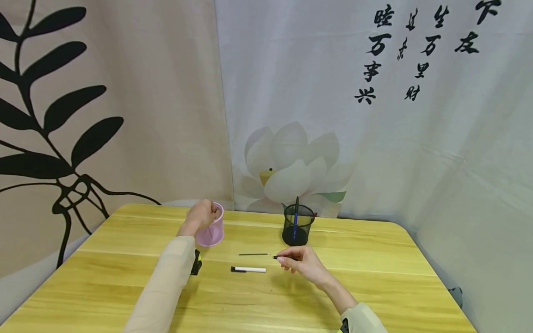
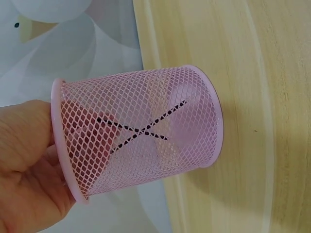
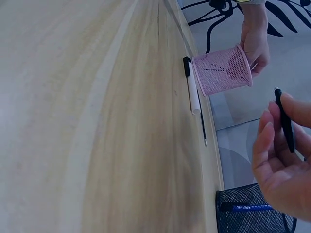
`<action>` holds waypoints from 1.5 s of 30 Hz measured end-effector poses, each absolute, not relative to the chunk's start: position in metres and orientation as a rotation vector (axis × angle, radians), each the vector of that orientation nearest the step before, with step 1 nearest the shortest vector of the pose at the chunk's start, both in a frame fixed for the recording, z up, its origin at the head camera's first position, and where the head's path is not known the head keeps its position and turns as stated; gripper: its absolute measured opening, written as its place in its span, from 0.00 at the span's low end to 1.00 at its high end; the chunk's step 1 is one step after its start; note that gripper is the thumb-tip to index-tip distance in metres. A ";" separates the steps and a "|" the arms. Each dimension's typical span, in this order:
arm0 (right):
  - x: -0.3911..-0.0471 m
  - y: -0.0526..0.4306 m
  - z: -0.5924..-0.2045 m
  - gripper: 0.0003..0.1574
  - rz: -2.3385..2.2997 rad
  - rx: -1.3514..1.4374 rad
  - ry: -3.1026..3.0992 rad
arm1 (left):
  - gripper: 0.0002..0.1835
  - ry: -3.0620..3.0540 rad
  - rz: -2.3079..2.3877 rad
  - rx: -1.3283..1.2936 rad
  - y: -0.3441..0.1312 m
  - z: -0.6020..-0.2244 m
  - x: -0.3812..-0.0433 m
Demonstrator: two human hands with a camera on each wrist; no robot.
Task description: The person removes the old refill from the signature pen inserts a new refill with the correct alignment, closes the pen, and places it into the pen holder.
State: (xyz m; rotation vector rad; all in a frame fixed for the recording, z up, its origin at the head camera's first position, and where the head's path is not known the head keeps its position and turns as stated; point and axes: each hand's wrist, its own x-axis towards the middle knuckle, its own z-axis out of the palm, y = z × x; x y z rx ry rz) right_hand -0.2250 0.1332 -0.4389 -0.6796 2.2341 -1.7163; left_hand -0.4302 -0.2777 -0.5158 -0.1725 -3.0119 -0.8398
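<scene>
My left hand (image 1: 201,215) reaches over the rim of a pink mesh pen holder (image 2: 141,121), its fingers inside. Through the mesh, two thin dark sticks (image 2: 141,130) cross near the fingertips; I cannot tell whether the fingers pinch one. My right hand (image 1: 306,263) pinches a slim black pen (image 3: 285,119) with a silvery tip between thumb and fingers, raised over the table. Just left of that hand lies a thin dark pen refill (image 1: 254,254) with a pale tip. Nearer me rests a white pen (image 1: 254,269) with a black cap.
A black mesh pen holder (image 1: 287,231) stands behind my right hand with a blue-and-black pen (image 1: 296,217) in it. The wood-grain table (image 1: 374,277) runs back to a curtain (image 1: 175,115) printed with leaves, a pale flower and black characters.
</scene>
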 end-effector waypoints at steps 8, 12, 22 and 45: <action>-0.225 0.134 -0.440 0.17 -1.721 -0.687 2.220 | 0.12 -2.923 -0.957 -0.111 -0.221 -0.400 -0.315; -0.224 0.135 -0.441 0.17 -1.723 -0.696 2.221 | 0.12 -2.852 -1.027 -0.173 -0.230 -0.412 -0.324; -0.223 0.136 -0.442 0.17 -1.724 -0.703 2.218 | 0.10 -2.693 -1.065 -0.221 -0.255 -0.459 -0.361; -0.224 0.137 -0.438 0.18 -1.718 -0.672 2.234 | 0.08 -2.460 -1.010 -0.332 -0.198 -0.357 -0.254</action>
